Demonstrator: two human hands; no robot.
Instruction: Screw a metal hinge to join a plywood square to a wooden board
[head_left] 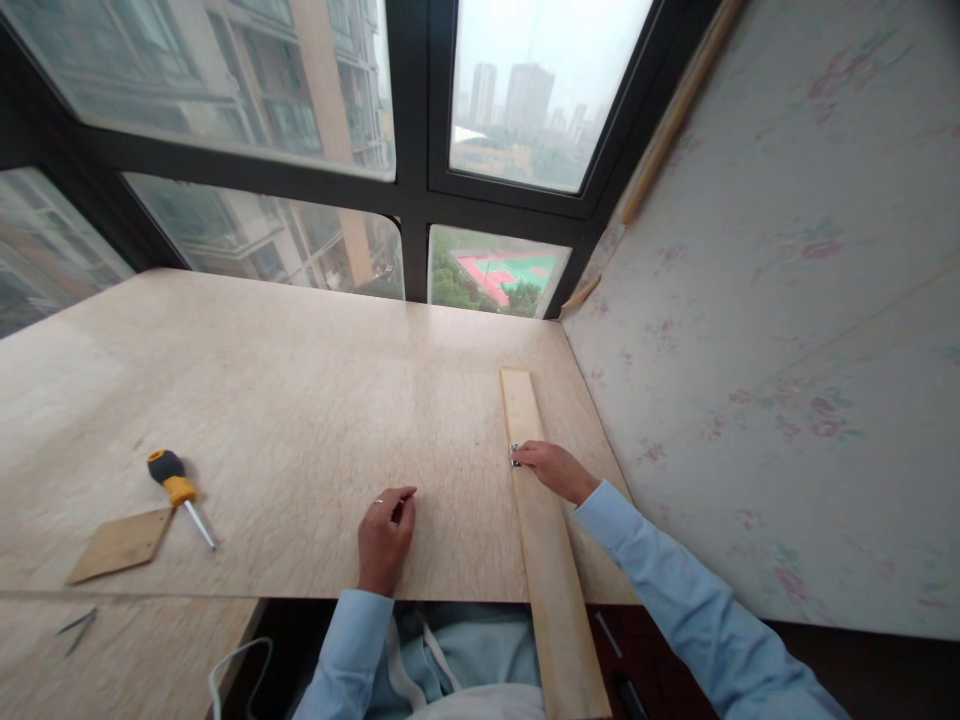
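A long, pale wooden board [553, 580] lies on the stone-patterned counter [300, 420], its near end jutting past the front edge over my lap. My right hand [556, 470] pinches a small shiny metal piece, perhaps a hinge [514, 456], against the board's left edge, partly hidden by the fingers. Left of the board, my left hand [386, 540] rests on the counter with thumb and fingers pinched together; anything between them is too small to name. Far to the left lies a screwdriver [178, 487] with a black and yellow handle, its shaft pointing towards me.
Beside the screwdriver is a thin wooden plate [120, 545]. Thin metal pieces, like nails or screws [81, 628], lie on the lower left surface. A white cable [240, 650] hangs near it. A papered wall [750, 350] bounds the right; windows stand behind. A dark-handled tool [628, 692] lies below the counter.
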